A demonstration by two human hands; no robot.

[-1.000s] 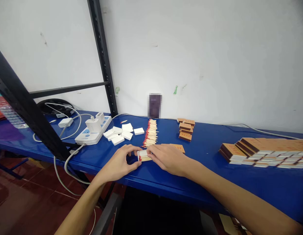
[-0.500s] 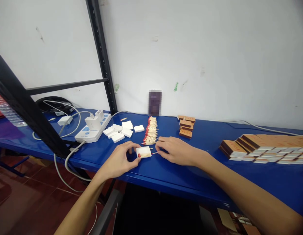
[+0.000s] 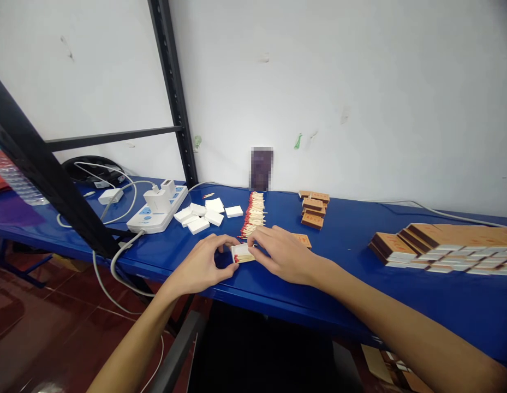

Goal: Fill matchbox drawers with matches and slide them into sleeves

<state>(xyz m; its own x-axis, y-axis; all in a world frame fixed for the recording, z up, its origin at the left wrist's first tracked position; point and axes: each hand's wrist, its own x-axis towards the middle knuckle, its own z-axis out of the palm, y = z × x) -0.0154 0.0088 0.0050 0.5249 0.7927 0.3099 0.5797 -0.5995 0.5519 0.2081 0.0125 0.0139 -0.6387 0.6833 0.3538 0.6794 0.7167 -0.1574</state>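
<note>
My left hand [image 3: 206, 263] holds a small white matchbox tray [image 3: 242, 248] by its left end, thumb in front and fingers behind. Several red-headed matchsticks [image 3: 245, 258] lie along the tray's near side, heads to the left. Over the tray's right end, my right hand [image 3: 284, 254] is closed in a pinch at the matchsticks' plain ends; its fingertips hide part of them. Just behind the tray runs a long row of loose matchsticks [image 3: 255, 213]. A brown matchbox [image 3: 302, 240] lies partly hidden behind my right hand.
White trays [image 3: 198, 225] are scattered at left, near a power strip [image 3: 155, 217] and a black shelf post [image 3: 173, 87]. Small brown matchboxes [image 3: 312, 220] are piled at the back. A large matchbox stack [image 3: 449, 245] stands at right. A pixelated dark object [image 3: 261, 168] leans against the wall.
My right hand has moved left with a matchstick, from beside the tray to over its right end. A brown matchbox now shows behind that hand. My left hand keeps its hold.
</note>
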